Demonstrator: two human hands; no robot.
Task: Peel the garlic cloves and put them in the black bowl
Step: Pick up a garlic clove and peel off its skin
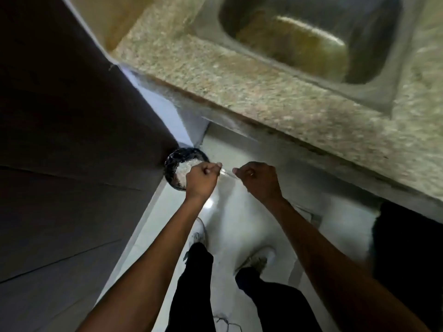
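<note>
Speckled stone worktop (pixel 239 87) with a steel sink (pixel 311 39) ahead; white floor below. Black bowl (pixel 178 164), holding pale pieces, sits down-left, partly behind the left hand (pixel 200 179), the nearer one. Both the left and right hand (pixel 257 179) are curled, stretching something thin and clear (pixel 227 173) between them. Cloves indistinct.

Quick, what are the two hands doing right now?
Left hand: fingers curled, pinching something thin and clear.
Right hand: curled, pinching its other end.
</note>
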